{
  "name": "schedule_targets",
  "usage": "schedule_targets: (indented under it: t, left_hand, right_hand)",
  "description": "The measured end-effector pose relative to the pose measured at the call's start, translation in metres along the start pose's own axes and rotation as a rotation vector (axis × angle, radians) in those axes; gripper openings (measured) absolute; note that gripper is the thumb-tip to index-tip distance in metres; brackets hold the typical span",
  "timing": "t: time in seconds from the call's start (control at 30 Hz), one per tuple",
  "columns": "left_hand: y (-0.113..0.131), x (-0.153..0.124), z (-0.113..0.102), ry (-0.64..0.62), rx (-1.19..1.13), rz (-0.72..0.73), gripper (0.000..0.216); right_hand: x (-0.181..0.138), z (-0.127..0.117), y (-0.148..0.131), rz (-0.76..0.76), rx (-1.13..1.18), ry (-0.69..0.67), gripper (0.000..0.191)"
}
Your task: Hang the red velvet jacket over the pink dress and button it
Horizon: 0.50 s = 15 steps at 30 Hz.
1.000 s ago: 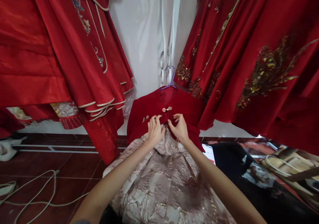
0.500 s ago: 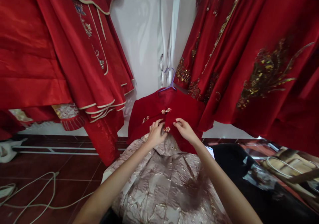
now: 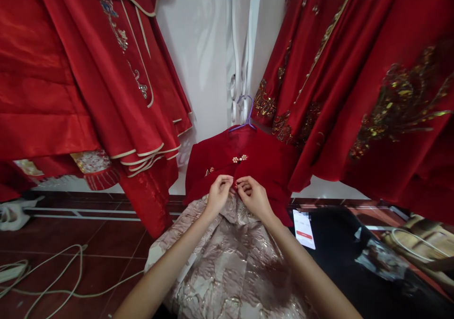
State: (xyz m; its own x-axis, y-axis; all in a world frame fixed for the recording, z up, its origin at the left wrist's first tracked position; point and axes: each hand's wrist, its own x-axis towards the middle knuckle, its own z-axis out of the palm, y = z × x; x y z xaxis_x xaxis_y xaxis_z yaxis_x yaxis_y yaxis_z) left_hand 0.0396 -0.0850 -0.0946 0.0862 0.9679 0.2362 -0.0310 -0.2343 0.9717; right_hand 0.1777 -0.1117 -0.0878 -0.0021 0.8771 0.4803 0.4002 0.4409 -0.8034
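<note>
A red jacket (image 3: 266, 158) on a purple hanger (image 3: 249, 116) is spread out in front of me. Its upper beaded clasp (image 3: 240, 159) joins the two front edges. Lower down, my left hand (image 3: 219, 196) pinches the left front edge of the jacket. Close beside it, my right hand (image 3: 254, 197) is closed with its fingertips at the lower beaded clasp (image 3: 235, 185), which is mostly hidden by the fingers. Under the jacket's hem, shiny patterned pinkish-beige fabric (image 3: 227, 257) lies across my lap.
Red garments hang at the left (image 3: 81, 82) and at the right (image 3: 336, 87), the latter with gold sequins. A lit phone (image 3: 304, 236) and a clear plastic bag (image 3: 383, 260) lie on a black surface (image 3: 340, 243). White cable (image 3: 78, 271) trails over the tiled floor.
My right hand has moved left and down to the lower clasp, and both hands are now close together there. The view has shifted slightly, showing more of the phone.
</note>
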Motion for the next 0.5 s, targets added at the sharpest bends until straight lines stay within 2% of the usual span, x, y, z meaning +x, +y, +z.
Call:
schedule_targets:
  t: [0.13, 0.23, 0.3, 0.37, 0.43, 0.5]
  left_hand:
    - [-0.006, 0.001, -0.003, 0.065, -0.063, 0.013, 0.025]
    - [-0.007, 0.004, -0.006, 0.013, -0.07, -0.011, 0.023]
    - [-0.004, 0.009, -0.011, -0.036, 0.04, 0.034, 0.022]
    - [-0.001, 0.017, -0.018, -0.028, 0.254, 0.161, 0.022]
    - [-0.002, 0.029, -0.028, 0.113, 0.46, 0.29, 0.024]
    - [-0.008, 0.04, -0.041, 0.295, 0.6, 0.294, 0.027]
  right_hand:
    - [0.002, 0.013, 0.003, 0.045, 0.178, -0.039, 0.017]
    - [0.007, 0.019, 0.008, 0.064, 0.217, -0.016, 0.018]
    - [0.011, 0.02, 0.01, 0.081, 0.222, -0.006, 0.02]
    - [0.014, 0.02, 0.013, 0.096, 0.208, -0.001, 0.022]
    - [0.017, 0.017, 0.015, 0.108, 0.195, -0.002, 0.022]
    - [0.019, 0.013, 0.017, 0.116, 0.204, -0.018, 0.021]
